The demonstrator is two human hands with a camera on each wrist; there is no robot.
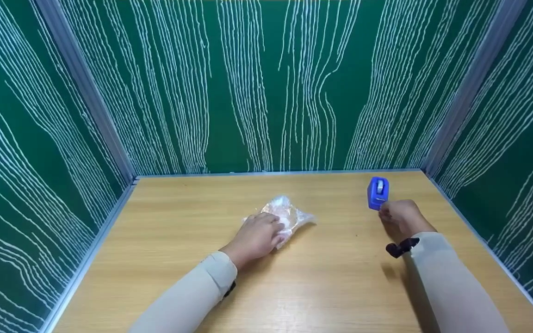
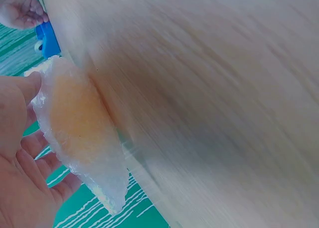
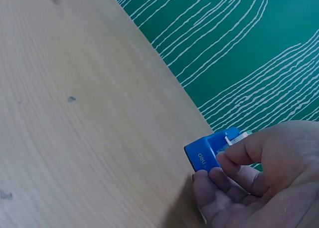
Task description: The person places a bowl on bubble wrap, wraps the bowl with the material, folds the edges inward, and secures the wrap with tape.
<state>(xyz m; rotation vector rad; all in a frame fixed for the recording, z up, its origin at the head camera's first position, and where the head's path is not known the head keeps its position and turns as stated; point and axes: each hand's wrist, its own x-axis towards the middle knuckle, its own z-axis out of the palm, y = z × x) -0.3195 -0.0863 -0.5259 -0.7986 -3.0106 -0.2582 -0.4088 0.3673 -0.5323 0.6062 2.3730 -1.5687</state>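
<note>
On the table lies a bubble-wrapped bundle (image 1: 289,215), with something orange showing dimly through the clear wrap. My left hand (image 1: 256,233) holds it from the near left side. In the left wrist view the thumb (image 2: 33,86) lies on one side of the wrap (image 2: 79,120) and the other fingers spread along its edge. Farther right stands a blue tape dispenser (image 1: 377,193) with a small roll in it. At its near end, my right hand (image 1: 404,215) pinches thumb and forefinger together by the tape outlet (image 3: 224,149). The tape's end itself is hidden by the fingers.
Green panels (image 1: 229,106) with white wavy lines surround the wooden table (image 1: 192,199) at the back and both sides, joined by grey metal posts. A dark wrist strap (image 1: 403,247) sits on the right sleeve.
</note>
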